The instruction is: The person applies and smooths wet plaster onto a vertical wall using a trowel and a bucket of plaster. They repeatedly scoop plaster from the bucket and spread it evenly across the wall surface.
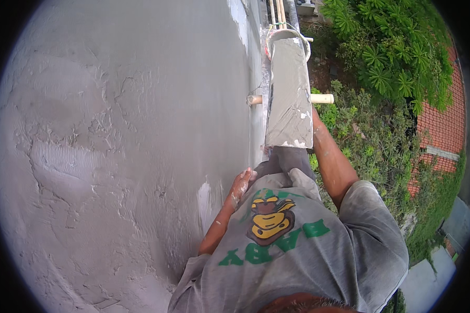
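Observation:
A long, narrow plastering float (289, 96) lies in front of me, its upper face coated with wet grey plaster. My right forearm (331, 161) reaches up to the float's right edge. The right hand is hidden behind the float, and appears to hold it from underneath. My left hand (241, 185), smeared with plaster, is low beside my thigh, close to the wall. Its fingers are partly visible, loosely extended, with nothing seen in them. The wall (141, 104) on my left carries wet grey plaster, smooth toward the top and rough with ridges lower left.
Beyond the float stands a bucket (307, 48) with a thin handle, partly covered by it. Bamboo poles (278, 13) run away from me, and a crosswise pole (322, 98) sticks out. To the right, far below, are trees (386, 52) and a red tiled roof (438, 125).

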### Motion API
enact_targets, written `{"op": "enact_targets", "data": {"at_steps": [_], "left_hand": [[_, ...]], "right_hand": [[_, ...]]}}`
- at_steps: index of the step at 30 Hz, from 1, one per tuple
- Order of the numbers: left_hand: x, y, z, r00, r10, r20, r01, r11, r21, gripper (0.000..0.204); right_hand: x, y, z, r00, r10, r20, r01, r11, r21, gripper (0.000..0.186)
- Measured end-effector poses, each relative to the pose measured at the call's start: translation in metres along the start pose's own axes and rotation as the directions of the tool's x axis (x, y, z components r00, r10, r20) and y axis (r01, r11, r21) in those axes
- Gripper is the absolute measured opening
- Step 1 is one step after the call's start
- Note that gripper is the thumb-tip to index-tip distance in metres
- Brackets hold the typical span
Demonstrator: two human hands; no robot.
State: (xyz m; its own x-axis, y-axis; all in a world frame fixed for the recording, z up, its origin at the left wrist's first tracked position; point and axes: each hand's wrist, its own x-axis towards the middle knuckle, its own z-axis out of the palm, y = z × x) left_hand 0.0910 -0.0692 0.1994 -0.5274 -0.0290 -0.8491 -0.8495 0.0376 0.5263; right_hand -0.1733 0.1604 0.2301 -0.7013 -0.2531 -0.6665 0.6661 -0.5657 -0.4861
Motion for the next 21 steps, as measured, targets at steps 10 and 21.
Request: {"op": "enact_targets", "data": {"at_steps": [10,21], "left_hand": [[-0.022,0.006,0.013,0.933,-0.339,-0.119,0.326,0.938,-0.116,0.054],[0.015,0.033,0.044,0.881,-0.467,-0.077,0.411,0.835,-0.366,0.057]], "right_hand": [[0.160,0.152,-0.061,0.840,0.403,-0.363,-0.441,0.897,-0.025,0.036],[0.368,0.233,-0.057,0.830,0.310,-0.464,-0.536,0.673,-0.509,0.049]]}}
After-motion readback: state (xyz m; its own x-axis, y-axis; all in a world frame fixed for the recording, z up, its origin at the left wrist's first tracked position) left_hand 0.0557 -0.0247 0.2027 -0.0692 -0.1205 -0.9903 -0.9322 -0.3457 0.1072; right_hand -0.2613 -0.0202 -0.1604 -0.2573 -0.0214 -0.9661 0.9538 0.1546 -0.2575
